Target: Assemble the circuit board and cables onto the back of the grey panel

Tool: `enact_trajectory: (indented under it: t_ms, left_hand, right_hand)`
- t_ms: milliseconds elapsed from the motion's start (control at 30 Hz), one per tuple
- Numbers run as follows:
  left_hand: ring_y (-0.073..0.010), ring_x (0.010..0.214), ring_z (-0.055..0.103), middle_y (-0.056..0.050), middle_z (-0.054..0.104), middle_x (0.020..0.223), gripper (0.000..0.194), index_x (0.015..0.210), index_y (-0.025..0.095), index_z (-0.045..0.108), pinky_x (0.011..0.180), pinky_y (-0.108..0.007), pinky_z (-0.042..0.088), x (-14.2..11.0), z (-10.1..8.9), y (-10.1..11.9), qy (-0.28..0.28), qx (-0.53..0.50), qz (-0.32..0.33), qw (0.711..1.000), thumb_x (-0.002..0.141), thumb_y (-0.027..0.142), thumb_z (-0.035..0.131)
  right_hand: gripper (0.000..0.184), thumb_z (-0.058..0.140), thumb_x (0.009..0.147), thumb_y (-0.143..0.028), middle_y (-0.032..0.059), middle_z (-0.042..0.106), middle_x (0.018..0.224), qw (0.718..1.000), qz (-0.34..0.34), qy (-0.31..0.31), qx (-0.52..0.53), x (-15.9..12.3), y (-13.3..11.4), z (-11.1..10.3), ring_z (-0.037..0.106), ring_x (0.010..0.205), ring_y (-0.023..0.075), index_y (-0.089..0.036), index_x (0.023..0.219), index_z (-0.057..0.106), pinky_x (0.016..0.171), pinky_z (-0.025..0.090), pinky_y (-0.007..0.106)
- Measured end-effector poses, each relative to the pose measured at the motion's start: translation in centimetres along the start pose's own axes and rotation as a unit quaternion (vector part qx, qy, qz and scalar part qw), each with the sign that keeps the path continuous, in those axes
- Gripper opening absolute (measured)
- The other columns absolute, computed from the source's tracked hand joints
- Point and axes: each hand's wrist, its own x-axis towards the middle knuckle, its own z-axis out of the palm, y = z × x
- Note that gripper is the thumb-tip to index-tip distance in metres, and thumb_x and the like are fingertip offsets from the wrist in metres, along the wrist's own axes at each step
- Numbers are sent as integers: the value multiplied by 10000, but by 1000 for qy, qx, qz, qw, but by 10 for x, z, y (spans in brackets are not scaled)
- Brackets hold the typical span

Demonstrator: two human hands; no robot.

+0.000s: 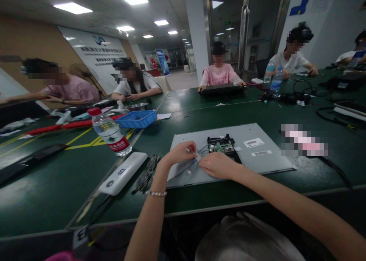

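A flat grey metal panel (274,154), like the back of a display, lies on the green table in front of me. A green circuit board (221,148) in a black frame sits on its middle. Grey cables (183,167) run across the panel's left part. Over them, my left hand (181,153) is closed in a pinch at a small white strip (198,157). My right hand (215,165) grips the strip's other side, fingers curled and partly hidden. Whether the strip is tape or part of a cable, I cannot tell.
Left of the panel lie eyeglasses (147,174) and a white power bank (124,173). Behind them stand a red-capped water bottle (110,133) and a blue tray (137,120). A blurred pink object (304,141) lies right. Several people sit around the table.
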Motion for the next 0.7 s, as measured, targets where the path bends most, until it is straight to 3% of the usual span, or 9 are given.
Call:
enact_trajectory:
  t_ms: [233, 700]
  left_hand:
    - [-138, 748, 570, -19, 635, 803, 91, 777, 155, 626, 709, -245, 454, 0, 1, 1, -10, 12, 2, 1000, 712, 214, 604]
    - [-136, 731, 558, -16, 625, 791, 122, 780, 160, 625, 691, -238, 441, 1, 3, -4, -12, 26, 14, 999, 715, 263, 634]
  right_hand:
    - [237, 414, 917, -166, 125, 671, 882, 1000, -21, 21, -7, 1, 3, 3, 607, 892, 207, -103, 885, 640, 840, 412, 328]
    - [251, 442, 912, -197, 135, 656, 1019, 998, -7, 63, 26, 1, 3, 7, 576, 1014, 217, -95, 1051, 625, 921, 406, 363]
